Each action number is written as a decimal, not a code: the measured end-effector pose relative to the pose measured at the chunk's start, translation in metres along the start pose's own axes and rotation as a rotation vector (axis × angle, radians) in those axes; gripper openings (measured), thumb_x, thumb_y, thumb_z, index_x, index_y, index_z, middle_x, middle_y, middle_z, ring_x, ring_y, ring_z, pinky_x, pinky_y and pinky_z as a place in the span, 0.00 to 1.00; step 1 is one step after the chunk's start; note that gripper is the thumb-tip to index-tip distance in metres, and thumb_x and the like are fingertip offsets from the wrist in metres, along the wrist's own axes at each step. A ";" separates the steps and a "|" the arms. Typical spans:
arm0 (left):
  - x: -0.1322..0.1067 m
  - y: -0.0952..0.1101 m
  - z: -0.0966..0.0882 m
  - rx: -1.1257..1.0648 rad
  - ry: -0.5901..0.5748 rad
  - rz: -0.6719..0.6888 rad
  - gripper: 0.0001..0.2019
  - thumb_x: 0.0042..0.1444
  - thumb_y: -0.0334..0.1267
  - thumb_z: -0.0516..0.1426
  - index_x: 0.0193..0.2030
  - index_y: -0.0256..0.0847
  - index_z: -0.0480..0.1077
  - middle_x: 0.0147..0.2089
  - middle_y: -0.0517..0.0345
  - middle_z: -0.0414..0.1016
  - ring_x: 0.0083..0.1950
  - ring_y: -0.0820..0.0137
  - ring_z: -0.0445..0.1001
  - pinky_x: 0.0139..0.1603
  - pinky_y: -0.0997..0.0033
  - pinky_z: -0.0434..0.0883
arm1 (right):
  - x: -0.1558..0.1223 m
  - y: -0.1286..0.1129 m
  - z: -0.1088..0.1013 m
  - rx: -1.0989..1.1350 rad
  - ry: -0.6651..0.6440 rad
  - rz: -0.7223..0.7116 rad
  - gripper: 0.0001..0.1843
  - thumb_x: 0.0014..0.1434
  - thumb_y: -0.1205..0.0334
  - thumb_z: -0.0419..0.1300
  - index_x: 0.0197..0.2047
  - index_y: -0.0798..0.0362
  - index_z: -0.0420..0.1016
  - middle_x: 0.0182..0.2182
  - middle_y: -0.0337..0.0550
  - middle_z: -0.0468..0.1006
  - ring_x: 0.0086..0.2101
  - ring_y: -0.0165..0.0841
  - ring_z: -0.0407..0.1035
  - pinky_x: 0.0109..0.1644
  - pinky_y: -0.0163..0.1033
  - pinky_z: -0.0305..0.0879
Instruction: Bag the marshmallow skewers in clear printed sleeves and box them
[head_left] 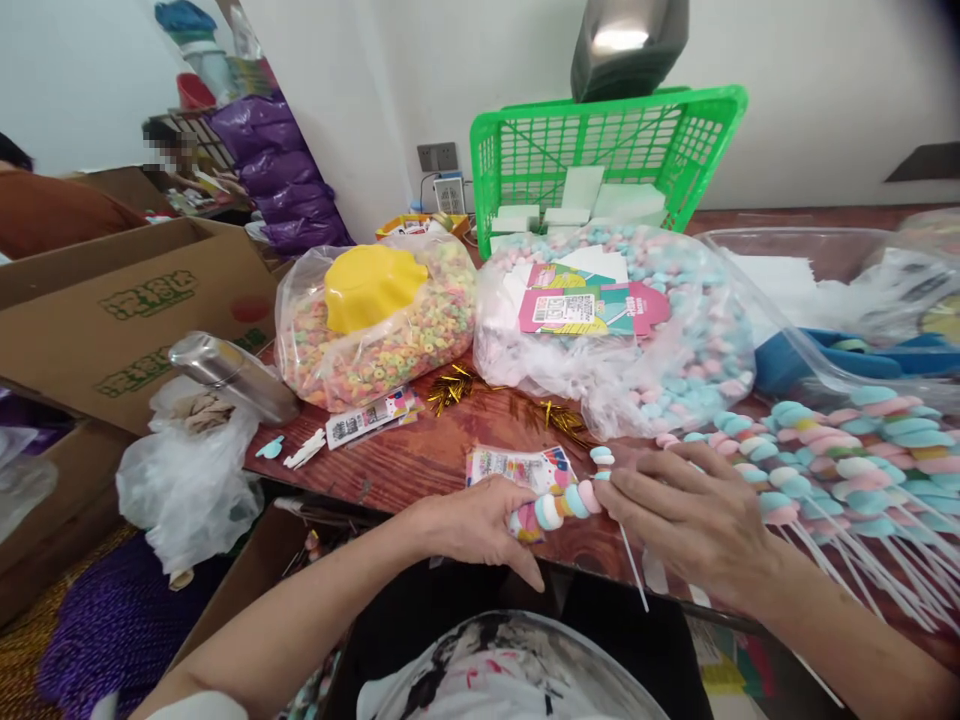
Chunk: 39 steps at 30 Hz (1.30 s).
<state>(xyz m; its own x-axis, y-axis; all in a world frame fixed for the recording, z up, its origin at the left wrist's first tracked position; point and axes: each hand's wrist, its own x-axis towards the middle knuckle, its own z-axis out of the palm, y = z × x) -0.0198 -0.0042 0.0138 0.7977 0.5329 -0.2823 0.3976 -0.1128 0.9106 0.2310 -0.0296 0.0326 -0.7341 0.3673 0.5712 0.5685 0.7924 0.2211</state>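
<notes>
A row of pastel marshmallows [564, 506] in white, blue, pink and yellow lies against the inside of my left hand [491, 522]. The fingers curl behind its near end while the thumb points away, down and to the right. My right hand [694, 515] is closed at the row's other end, its fingertips touching or nearly touching it. Between those fingers runs a thin white stick [634, 570], with small white and blue marshmallows [601, 458] at its top. Part of the stick is hidden by the fingers. Beneath the hands lies a printed packet [517, 466].
Finished-looking marshmallow skewers [847, 460] are piled at right. Behind stand a bag of marshmallows [697, 330], a bag of ring-shaped pieces [375, 355] with a yellow bowl [375, 288], and a green basket [607, 120]. A steel flask [232, 375] and cardboard box [135, 310] are left.
</notes>
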 end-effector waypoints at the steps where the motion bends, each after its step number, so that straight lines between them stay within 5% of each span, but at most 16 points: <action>1: 0.000 0.001 0.000 0.001 -0.012 0.012 0.22 0.38 0.50 0.68 0.33 0.37 0.70 0.29 0.66 0.60 0.33 0.74 0.58 0.34 0.77 0.60 | 0.000 0.004 0.001 -0.007 -0.028 -0.004 0.08 0.63 0.70 0.54 0.43 0.53 0.72 0.33 0.40 0.78 0.34 0.33 0.66 0.39 0.43 0.57; 5: 0.000 0.000 0.002 -0.084 0.019 0.010 0.22 0.38 0.49 0.68 0.34 0.37 0.69 0.30 0.67 0.60 0.33 0.74 0.58 0.33 0.77 0.59 | 0.000 0.005 0.002 0.006 -0.090 -0.028 0.09 0.64 0.69 0.51 0.44 0.53 0.71 0.34 0.42 0.76 0.34 0.33 0.66 0.37 0.42 0.57; 13: 0.005 -0.015 0.008 -0.334 0.137 -0.018 0.16 0.44 0.43 0.67 0.36 0.35 0.71 0.31 0.65 0.65 0.32 0.76 0.61 0.35 0.77 0.62 | 0.008 -0.028 -0.009 0.085 -0.046 0.017 0.11 0.61 0.72 0.51 0.43 0.57 0.73 0.27 0.43 0.74 0.29 0.33 0.64 0.34 0.43 0.54; 20: 0.003 -0.012 0.009 -0.101 0.173 0.018 0.19 0.44 0.47 0.67 0.37 0.36 0.73 0.29 0.66 0.63 0.32 0.75 0.60 0.32 0.78 0.60 | 0.007 -0.027 -0.001 0.040 -0.014 0.089 0.12 0.59 0.75 0.51 0.43 0.57 0.72 0.28 0.44 0.75 0.31 0.35 0.64 0.37 0.44 0.54; 26: 0.003 -0.012 0.009 0.021 0.104 -0.018 0.20 0.44 0.52 0.66 0.34 0.36 0.71 0.27 0.67 0.60 0.30 0.76 0.57 0.29 0.78 0.57 | 0.008 -0.026 0.012 0.183 -0.133 0.083 0.11 0.60 0.73 0.50 0.37 0.54 0.71 0.27 0.41 0.71 0.29 0.34 0.62 0.34 0.42 0.52; 31: 0.001 -0.007 0.009 0.151 0.169 -0.047 0.21 0.40 0.51 0.68 0.33 0.38 0.69 0.29 0.66 0.61 0.32 0.73 0.58 0.34 0.76 0.58 | 0.013 -0.009 0.011 0.228 -0.176 0.139 0.09 0.58 0.74 0.52 0.36 0.54 0.70 0.27 0.40 0.70 0.30 0.33 0.63 0.35 0.40 0.55; 39: 0.007 -0.012 0.011 -0.222 0.050 -0.062 0.21 0.37 0.48 0.69 0.29 0.37 0.65 0.25 0.69 0.54 0.28 0.77 0.53 0.27 0.78 0.54 | 0.012 -0.001 0.007 0.306 -0.178 -0.002 0.07 0.60 0.72 0.53 0.38 0.53 0.70 0.27 0.39 0.70 0.29 0.33 0.61 0.39 0.42 0.57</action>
<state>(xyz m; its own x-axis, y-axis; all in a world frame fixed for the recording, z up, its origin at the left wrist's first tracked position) -0.0139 -0.0080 -0.0020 0.7494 0.5745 -0.3292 0.3310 0.1056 0.9377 0.2194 -0.0224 0.0333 -0.8033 0.4236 0.4186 0.4496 0.8923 -0.0402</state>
